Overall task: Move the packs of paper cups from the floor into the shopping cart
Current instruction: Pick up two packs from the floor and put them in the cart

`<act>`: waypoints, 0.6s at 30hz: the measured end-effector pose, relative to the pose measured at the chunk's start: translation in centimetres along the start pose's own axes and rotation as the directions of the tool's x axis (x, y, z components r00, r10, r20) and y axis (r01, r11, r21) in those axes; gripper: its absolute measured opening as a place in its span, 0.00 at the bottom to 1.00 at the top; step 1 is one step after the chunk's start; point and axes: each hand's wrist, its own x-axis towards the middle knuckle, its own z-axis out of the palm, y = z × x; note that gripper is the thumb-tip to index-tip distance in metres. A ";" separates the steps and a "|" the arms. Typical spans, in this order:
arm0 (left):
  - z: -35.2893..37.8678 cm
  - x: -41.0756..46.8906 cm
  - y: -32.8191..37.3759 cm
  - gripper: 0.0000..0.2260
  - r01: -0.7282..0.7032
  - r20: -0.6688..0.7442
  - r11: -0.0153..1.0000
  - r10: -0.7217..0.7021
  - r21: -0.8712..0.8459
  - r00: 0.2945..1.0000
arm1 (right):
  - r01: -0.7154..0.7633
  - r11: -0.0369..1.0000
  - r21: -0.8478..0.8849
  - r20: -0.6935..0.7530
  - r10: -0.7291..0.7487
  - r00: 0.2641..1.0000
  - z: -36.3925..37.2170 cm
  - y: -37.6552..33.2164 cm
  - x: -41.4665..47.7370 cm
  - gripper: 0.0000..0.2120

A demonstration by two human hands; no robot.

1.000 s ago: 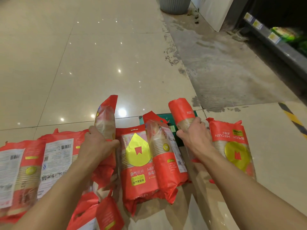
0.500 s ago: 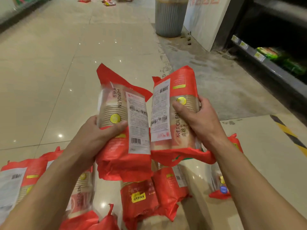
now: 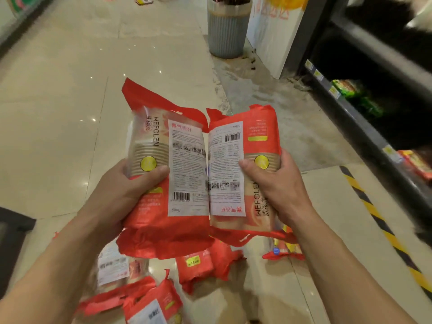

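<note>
Two red packs of paper cups are held up side by side, well above the floor, white label sides facing me. My left hand (image 3: pixel 131 185) grips the left pack (image 3: pixel 163 174) around its clear middle. My right hand (image 3: pixel 278 185) grips the right pack (image 3: pixel 243 164), which is upside down. Several more red packs lie on the tiled floor below: one (image 3: pixel 205 265) under the held packs, one (image 3: pixel 282 249) to the right, others (image 3: pixel 131 298) at the lower left. No shopping cart can be made out.
A ribbed grey bin (image 3: pixel 228 29) stands ahead beside a white board (image 3: pixel 273 33). A dark store shelf (image 3: pixel 374 108) with goods runs along the right, with yellow-black tape (image 3: pixel 378 218) on the floor. A dark object (image 3: pixel 11 239) sits at the left edge.
Both hands have lifted a pack each from the floor pile and raised them. The view has tilted up, showing more of the aisle and bin.
</note>
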 end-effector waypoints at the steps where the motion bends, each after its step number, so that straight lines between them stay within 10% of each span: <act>1: 0.2 -1.2 3.0 0.38 -0.004 0.028 1.000 0.004 -0.014 1.000 | -0.010 1.000 0.029 -0.008 0.010 1.000 -1.6 -2.8 -1.0 0.33; 9: 3.6 -14.8 31.5 0.43 -0.013 0.250 0.990 0.048 -0.140 0.967 | -0.051 0.995 0.083 -0.134 0.062 0.989 -16.8 -30.5 -14.7 0.18; 13: 5.7 -22.2 43.7 0.29 -0.098 0.392 0.987 0.142 -0.131 0.909 | 0.008 0.996 0.091 -0.253 0.015 0.967 -22.8 -42.3 -24.0 0.22; 18: 8.6 -31.1 54.9 0.43 -0.143 0.523 0.977 0.206 -0.158 0.827 | 0.138 0.982 0.126 -0.434 -0.070 0.898 -28.9 -51.5 -36.3 0.27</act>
